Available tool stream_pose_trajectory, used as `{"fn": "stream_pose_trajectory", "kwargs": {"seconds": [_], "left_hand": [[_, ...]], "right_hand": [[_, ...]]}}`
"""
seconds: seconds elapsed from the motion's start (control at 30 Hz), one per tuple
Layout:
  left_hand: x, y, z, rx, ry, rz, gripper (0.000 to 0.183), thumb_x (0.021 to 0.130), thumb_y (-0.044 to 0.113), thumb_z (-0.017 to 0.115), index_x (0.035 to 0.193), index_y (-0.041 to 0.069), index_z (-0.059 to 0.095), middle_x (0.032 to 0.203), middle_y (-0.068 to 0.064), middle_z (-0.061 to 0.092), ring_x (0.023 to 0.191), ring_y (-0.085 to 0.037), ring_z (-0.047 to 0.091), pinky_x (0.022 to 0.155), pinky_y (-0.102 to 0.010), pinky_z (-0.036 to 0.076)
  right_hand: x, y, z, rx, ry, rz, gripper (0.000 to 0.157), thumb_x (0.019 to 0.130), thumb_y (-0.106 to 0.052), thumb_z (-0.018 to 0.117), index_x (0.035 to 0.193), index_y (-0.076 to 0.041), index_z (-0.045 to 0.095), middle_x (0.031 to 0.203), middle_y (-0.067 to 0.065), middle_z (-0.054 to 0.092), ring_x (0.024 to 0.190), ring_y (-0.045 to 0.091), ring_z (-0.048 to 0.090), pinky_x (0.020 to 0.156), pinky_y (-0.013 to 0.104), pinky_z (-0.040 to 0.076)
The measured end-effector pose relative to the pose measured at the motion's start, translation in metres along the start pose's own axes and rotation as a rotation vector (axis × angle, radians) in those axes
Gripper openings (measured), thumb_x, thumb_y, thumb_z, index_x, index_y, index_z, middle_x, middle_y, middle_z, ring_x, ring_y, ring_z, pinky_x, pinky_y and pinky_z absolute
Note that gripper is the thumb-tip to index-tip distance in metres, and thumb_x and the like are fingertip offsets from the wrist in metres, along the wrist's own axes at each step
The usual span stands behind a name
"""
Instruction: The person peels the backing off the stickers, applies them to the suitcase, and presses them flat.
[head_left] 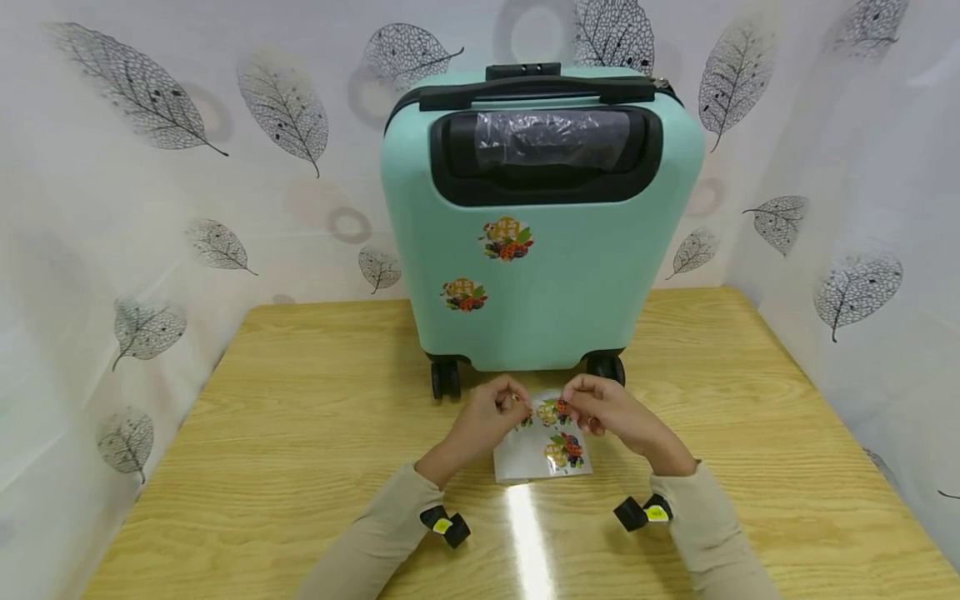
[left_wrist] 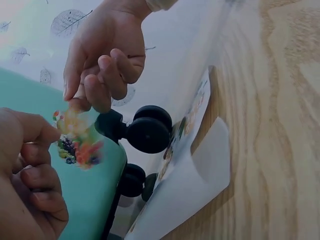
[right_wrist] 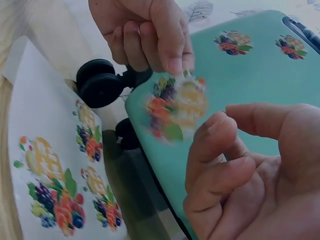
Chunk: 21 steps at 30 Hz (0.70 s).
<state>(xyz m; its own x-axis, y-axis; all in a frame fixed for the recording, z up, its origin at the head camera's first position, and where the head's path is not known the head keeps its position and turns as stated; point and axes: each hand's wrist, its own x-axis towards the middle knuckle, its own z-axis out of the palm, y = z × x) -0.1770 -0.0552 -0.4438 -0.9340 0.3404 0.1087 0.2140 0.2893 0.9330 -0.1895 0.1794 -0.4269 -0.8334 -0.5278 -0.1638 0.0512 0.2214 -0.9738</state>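
Observation:
A clear-edged fruit sticker (left_wrist: 77, 140), printed with berries and yellow lettering, is held up between the two hands. My left hand (head_left: 491, 421) pinches one edge of it with thumb and forefinger. On the other side my right hand (head_left: 618, 417) has its thumb and forefinger together at the opposite edge; the exact contact is blurred. Below them lies a white sticker sheet (head_left: 517, 462), bent up at one edge, with several stickers on it. Directly behind stands a mint-green suitcase (head_left: 570, 283) bearing two fruit stickers, one high (head_left: 507, 239) and one lower left (head_left: 464, 296).
The suitcase stands upright on black wheels (head_left: 446, 379) on the wooden table (head_left: 315, 433), its black handle (head_left: 536, 90) at the top. Leaf-patterned white cloth (head_left: 300, 208) surrounds the table at the back and sides. A light reflection crosses the wood near the front.

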Motion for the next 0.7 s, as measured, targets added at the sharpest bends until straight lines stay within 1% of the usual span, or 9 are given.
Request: {"fn": "stream_pose_trajectory", "kwargs": {"seconds": [0.13,0.23,0.37,0.43,0.6,0.7], "left_hand": [[0.001,0.002,-0.006,-0.047,0.071,-0.003,0.008,0.094,0.013,0.061,0.095,0.006,0.064,0.059,0.002,0.041,0.052,-0.007,0.035,0.053,-0.022,0.034],[0.002,0.004,-0.01,-0.094,0.087,-0.024,0.009,0.095,0.013,0.06,0.096,0.004,0.063,0.059,0.002,0.04,0.053,-0.008,0.033,0.056,-0.022,0.033],[0.002,0.006,-0.013,-0.141,0.066,-0.051,0.012,0.096,0.013,0.059,0.099,0.002,0.062,0.059,0.003,0.04,0.052,-0.008,0.033,0.055,-0.023,0.034],[0.002,0.007,-0.013,-0.171,0.053,-0.074,0.014,0.096,0.015,0.059,0.1,0.002,0.062,0.057,0.004,0.038,0.05,-0.008,0.031,0.053,-0.023,0.033],[0.002,0.007,-0.013,-0.324,0.016,-0.157,0.015,0.096,0.019,0.059,0.102,0.006,0.061,0.051,0.007,0.035,0.045,-0.009,0.025,0.049,-0.024,0.029],[0.002,0.009,-0.013,-0.409,0.0,-0.192,0.012,0.097,0.019,0.059,0.1,0.007,0.06,0.051,0.008,0.037,0.045,-0.008,0.025,0.049,-0.025,0.027]], "right_hand": [[-0.004,-0.001,-0.005,0.027,0.025,-0.027,0.023,0.103,-0.025,0.045,0.105,-0.004,0.051,0.079,0.0,0.054,0.056,0.004,0.045,0.049,0.026,0.035],[-0.005,0.0,-0.008,0.04,0.022,-0.031,0.019,0.103,-0.024,0.045,0.104,-0.007,0.052,0.08,0.001,0.053,0.057,0.004,0.046,0.049,0.028,0.034],[-0.005,0.002,-0.009,0.033,0.018,-0.021,0.019,0.103,-0.023,0.046,0.106,-0.006,0.052,0.081,0.001,0.053,0.057,0.005,0.046,0.049,0.03,0.034],[-0.005,0.002,-0.009,0.029,0.019,-0.016,0.022,0.103,-0.023,0.046,0.107,-0.002,0.051,0.08,0.001,0.053,0.057,0.006,0.046,0.049,0.031,0.034],[-0.004,0.002,-0.006,0.024,0.02,0.004,0.03,0.102,-0.02,0.046,0.113,0.007,0.048,0.08,0.002,0.053,0.058,0.007,0.045,0.05,0.031,0.034],[-0.003,0.001,-0.004,0.018,0.013,0.014,0.032,0.102,-0.02,0.047,0.115,0.009,0.047,0.079,0.003,0.053,0.058,0.007,0.044,0.05,0.03,0.034]]}}
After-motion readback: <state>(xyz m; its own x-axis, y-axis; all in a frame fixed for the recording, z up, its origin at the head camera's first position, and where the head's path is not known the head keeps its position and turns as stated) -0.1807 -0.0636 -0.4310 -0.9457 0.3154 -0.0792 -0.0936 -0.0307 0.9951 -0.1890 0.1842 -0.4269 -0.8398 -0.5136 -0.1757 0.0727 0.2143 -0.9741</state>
